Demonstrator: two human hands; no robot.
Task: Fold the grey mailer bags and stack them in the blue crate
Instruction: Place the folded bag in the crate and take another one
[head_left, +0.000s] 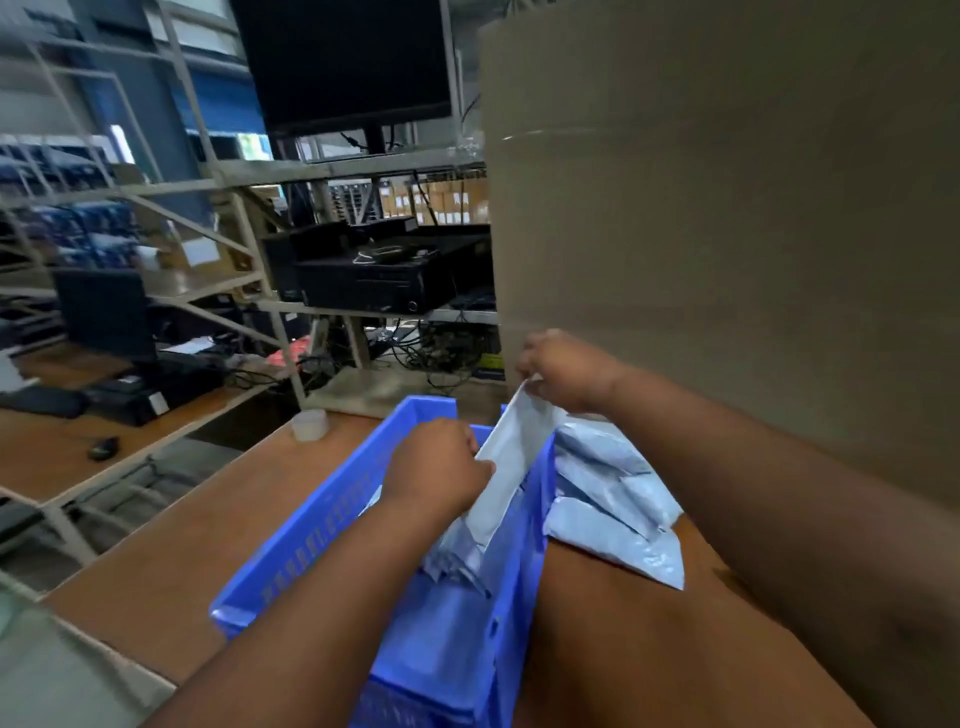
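While both hands work above the blue crate (332, 512), a single grey mailer bag (511, 447) hangs stretched between them, slanting from upper right down toward lower left. Right hand (563, 376), at roughly one o'clock from frame centre, pinches the bag's top corner; fingers curled tight on the edge, knuckles toward camera. Left hand (441, 467), near centre, grips the bag's left edge lower down, fingers wrapped round it, thumb side hidden behind the back of the hand. Bag's lower end dips inside the crate.

Crate sits on a brown table (208, 519), long axis running from six o'clock up to twelve. Inside it, at about six o'clock from the left hand, folded bags (457, 558) lie in a loose heap against the right wall; count cannot be told. Just outside the crate's right wall, at three o'clock from the left hand, a pile of unfolded bags (618, 514) lies on the table, touching the crate rim, overlapping one another.

Tall cardboard box (727, 208) fills the two o'clock quarter, directly behind the right hand. Small roll of clear tape (310, 424) stands on the table at ten o'clock from the crate. Dark monitor (348, 62) at twelve o'clock on a metal shelf frame (234, 228); black equipment (384, 275) on the shelf below. Picture blurred at the edges.
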